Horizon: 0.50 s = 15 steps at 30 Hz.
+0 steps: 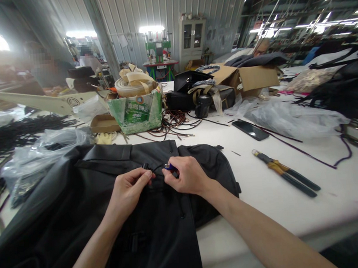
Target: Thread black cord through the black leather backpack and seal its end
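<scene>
A black garment or bag piece (162,234) with smooth, slightly shiny fabric is spread over the table under both hands. My left hand (132,185) is closed in a pinch on a thin black cord (157,168); a small black cord stopper (145,166) sits at its fingertips. The cord runs toward my right hand (186,174), whose fingers are wrapped round a blue lighter (170,167) with a metal top. That top is close to the cord; whether they touch I cannot tell. Most of the lighter is hidden in the fist.
Yellow-and-black handled pliers (285,171) and a phone (249,129) lie to the right on the white table (267,226). Behind the fabric stand a green box (138,112) with rolled strap and loose brown cords (174,122). Plastic bags (295,118) lie at both sides.
</scene>
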Available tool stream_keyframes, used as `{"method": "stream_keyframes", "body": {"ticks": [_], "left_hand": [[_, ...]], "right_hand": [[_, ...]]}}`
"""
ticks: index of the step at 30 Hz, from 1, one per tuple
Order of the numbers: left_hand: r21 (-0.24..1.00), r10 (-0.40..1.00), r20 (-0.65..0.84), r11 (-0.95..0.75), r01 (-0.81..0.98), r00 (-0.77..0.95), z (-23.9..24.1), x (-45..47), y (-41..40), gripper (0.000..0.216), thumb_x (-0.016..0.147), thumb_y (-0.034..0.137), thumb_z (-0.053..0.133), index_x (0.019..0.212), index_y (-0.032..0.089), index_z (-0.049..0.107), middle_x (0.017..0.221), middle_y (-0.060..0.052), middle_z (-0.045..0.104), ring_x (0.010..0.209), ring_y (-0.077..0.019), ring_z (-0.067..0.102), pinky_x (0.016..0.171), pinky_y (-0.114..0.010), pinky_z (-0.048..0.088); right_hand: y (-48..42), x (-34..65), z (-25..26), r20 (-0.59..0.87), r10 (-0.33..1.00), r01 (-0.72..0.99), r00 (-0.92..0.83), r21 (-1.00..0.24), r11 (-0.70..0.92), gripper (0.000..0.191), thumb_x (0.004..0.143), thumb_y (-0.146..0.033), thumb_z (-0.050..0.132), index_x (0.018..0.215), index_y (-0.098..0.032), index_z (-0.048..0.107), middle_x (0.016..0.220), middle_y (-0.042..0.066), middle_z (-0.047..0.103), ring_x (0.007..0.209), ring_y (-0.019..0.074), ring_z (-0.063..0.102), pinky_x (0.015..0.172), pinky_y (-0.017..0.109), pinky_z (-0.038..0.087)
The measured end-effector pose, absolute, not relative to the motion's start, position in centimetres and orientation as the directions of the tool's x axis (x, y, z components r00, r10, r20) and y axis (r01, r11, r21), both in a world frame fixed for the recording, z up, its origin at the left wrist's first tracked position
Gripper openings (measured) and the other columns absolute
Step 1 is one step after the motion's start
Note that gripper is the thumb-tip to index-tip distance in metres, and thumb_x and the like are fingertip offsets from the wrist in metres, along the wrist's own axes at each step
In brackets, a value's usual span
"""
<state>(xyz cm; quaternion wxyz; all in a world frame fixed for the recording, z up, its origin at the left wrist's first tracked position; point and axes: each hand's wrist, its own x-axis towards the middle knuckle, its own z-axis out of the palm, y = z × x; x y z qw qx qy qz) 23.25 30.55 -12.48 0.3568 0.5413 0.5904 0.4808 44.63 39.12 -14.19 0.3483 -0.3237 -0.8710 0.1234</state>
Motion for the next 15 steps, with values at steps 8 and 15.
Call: {"method": "stream_keyframes", "body": {"ticks": [8,15], "left_hand": [[0.952,0.986,0.097,-0.051,0.303,-0.137,-12.65,23.04,30.59,0.039,0.093,0.055,0.078,0.08,0.019,0.084,0.074,-0.004,0.075,0.058,-0.0142,0.051,0.052,-0.027,0.032],[0.952,0.988,0.075,-0.031,0.305,-0.134,-12.44,23.13,30.49,0.04,0.093,0.056,0.077,0.079,0.019,0.083,0.073,-0.004,0.073,0.057,-0.0136,0.048,0.052,-0.028,0.03]], "right_hand": [[39.17,44.62,-14.37,0.531,0.64,0.482,-0.555,-0.422,0.768,0.022,0.097,-0.033,0.062,0.08,-0.023,0.053,0.073,0.001,0.065,0.066,0.0169,0.058,0.065,0.031,0.037],[39.19,44.69,-14.34,0.525,0.633,0.478,-0.57,-0.415,0.774,0.02,0.095,-0.029,0.062,0.079,-0.023,0.052,0.072,0.0,0.064,0.065,0.0164,0.057,0.065,0.031,0.036]]}}
